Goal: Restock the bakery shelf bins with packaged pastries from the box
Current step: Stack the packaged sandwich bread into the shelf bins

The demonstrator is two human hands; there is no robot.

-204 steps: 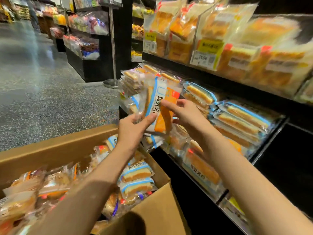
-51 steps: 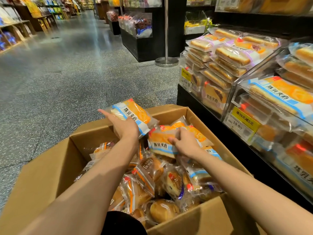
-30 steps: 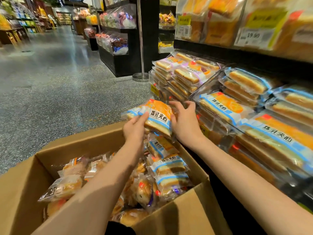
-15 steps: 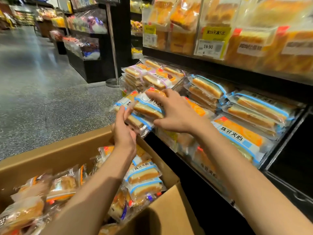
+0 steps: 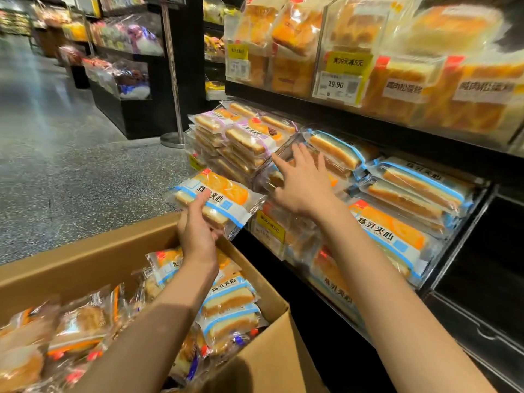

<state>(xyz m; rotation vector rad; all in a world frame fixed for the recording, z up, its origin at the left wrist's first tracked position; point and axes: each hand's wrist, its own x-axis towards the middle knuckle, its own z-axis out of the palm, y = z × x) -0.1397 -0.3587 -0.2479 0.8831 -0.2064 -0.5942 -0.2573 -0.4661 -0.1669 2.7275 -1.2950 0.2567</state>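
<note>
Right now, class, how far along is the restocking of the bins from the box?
Done: blue-edged packets already fill the shelf bin. In hand: the left hand holds one packet; the right hand, fingers spread, reaches into the bin. Left: the box holds many more pastries.

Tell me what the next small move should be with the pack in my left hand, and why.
Probably carry the blue and orange pack right and lay it in the clear bin of matching blue-edged packs. The left hand holds it above the cardboard box, short of the shelf, while the open right hand reaches at that bin's front.
</note>
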